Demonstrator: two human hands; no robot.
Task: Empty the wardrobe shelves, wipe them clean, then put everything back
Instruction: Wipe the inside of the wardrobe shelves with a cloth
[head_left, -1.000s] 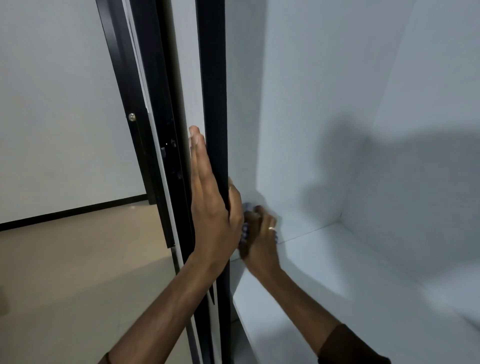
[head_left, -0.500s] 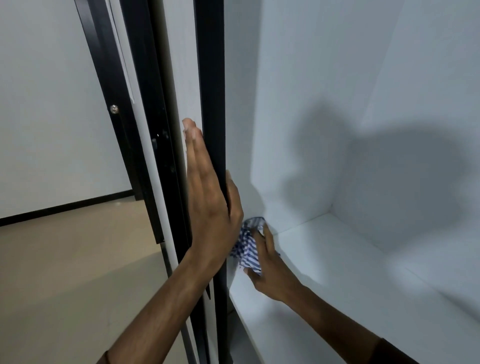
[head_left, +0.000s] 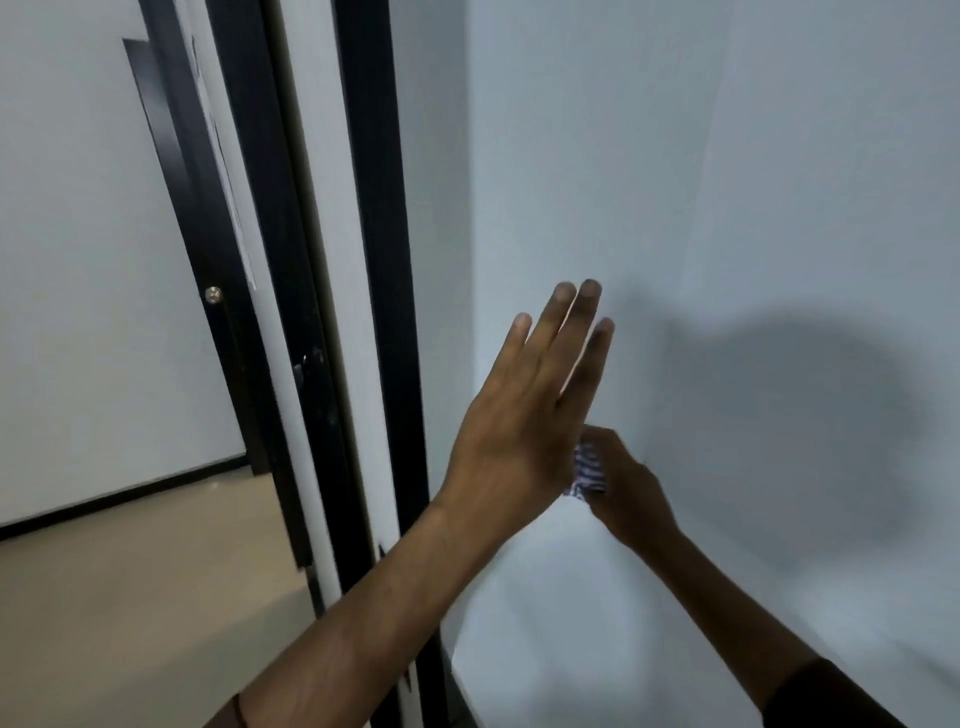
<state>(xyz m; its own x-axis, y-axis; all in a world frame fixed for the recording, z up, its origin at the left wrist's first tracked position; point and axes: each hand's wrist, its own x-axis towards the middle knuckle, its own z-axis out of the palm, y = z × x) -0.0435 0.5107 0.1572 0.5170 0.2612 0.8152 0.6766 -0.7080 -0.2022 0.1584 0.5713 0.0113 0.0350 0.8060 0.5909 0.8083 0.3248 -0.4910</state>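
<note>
door frame (head_left: 374, 312): black upright strip at the left edge of the wardrobe, white panel beside it
left hand (head_left: 524, 431): raised, fingers straight and spread, holding nothing, just right of the frame
cloth (head_left: 588, 467): blue-white striped, bunched, mostly hidden behind the left hand
right hand (head_left: 628, 488): fingers curled round the cloth, low at the far left of the shelf
shelf (head_left: 597, 623): white, bare

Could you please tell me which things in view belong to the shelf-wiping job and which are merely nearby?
Job:
- blue-and-white striped cloth, gripped by the right hand
- white wardrobe shelf
- open left hand

Nearby:
- black door frame
- beige floor
</note>
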